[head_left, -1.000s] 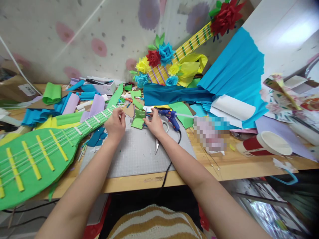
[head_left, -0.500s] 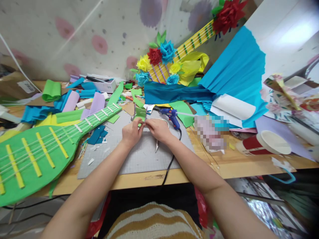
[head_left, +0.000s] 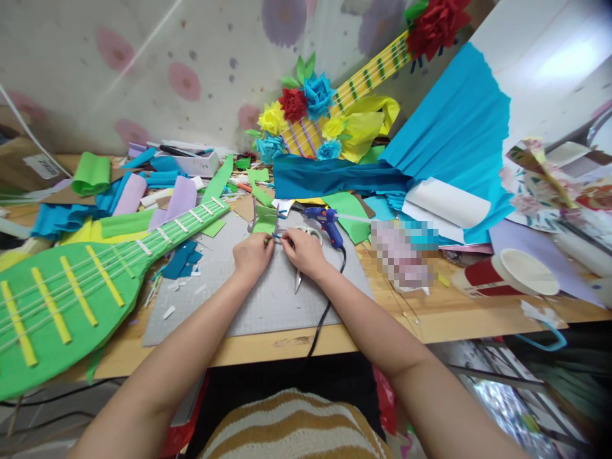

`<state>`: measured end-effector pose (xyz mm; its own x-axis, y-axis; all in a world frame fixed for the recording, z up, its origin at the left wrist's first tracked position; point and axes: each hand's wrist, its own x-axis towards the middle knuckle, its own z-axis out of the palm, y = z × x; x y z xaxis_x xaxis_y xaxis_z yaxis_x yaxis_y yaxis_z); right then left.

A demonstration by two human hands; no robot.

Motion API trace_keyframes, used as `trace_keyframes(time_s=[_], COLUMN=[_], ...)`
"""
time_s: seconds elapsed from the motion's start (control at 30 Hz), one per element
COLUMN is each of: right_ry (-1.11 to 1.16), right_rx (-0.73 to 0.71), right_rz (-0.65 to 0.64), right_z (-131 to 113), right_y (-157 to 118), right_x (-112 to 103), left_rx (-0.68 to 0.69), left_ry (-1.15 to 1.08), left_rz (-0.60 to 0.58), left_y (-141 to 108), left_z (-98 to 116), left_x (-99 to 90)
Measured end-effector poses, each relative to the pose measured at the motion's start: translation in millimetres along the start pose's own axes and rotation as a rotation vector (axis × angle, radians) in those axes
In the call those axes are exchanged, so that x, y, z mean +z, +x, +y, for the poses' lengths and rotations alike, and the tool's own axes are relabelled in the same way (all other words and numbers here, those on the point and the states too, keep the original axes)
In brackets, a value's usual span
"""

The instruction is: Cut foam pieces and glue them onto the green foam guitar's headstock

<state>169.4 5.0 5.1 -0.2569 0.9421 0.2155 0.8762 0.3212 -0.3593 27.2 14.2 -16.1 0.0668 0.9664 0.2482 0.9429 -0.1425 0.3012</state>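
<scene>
Steady the thin, narrow blue strip (head_left: 276, 236), apparently pinched by your left hand (head_left: 252, 255) and right hand (head_left: 306, 254), clear of the pointed metal scissor blade (head_left: 298, 281) at five o'clock.

Left hand (head_left: 253, 256) and right hand (head_left: 306, 254) pinch thin blue piece (head_left: 276, 236); grey gridded mat (head_left: 268, 306) below, along wooden worktop's (head_left: 258, 352) front edge.

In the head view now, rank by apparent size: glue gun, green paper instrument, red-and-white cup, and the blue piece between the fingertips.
1. Green paper instrument, even cut off at the left edge
2. Red-and-white cup
3. Glue gun
4. Blue piece, partly hidden, so only its visible part is ranked
</scene>
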Motion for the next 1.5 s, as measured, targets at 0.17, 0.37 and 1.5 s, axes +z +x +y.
trace_keyframes(time_s=[0.17, 0.37, 1.5], right_ry=[-0.043, -0.089, -0.115], right_rx=[0.062, 0.11, 0.037], right_rz=[-0.05, -0.094, -0.094], right_z=[-6.3, -8.5, -6.5], right_y=[-0.1, 0.8, 2.4], right_x=[-0.1, -1.4, 5.1], left_rx=[-0.038, -0.108, -0.205], left_ry=[-0.036, -0.087, -0.194], left_rz=[0.01, -0.001, -0.045], left_y=[0.9, 0.4, 2.5], left_z=[-0.9, 1.2, 1.3], left_x=[0.6, -2.7, -8.1])
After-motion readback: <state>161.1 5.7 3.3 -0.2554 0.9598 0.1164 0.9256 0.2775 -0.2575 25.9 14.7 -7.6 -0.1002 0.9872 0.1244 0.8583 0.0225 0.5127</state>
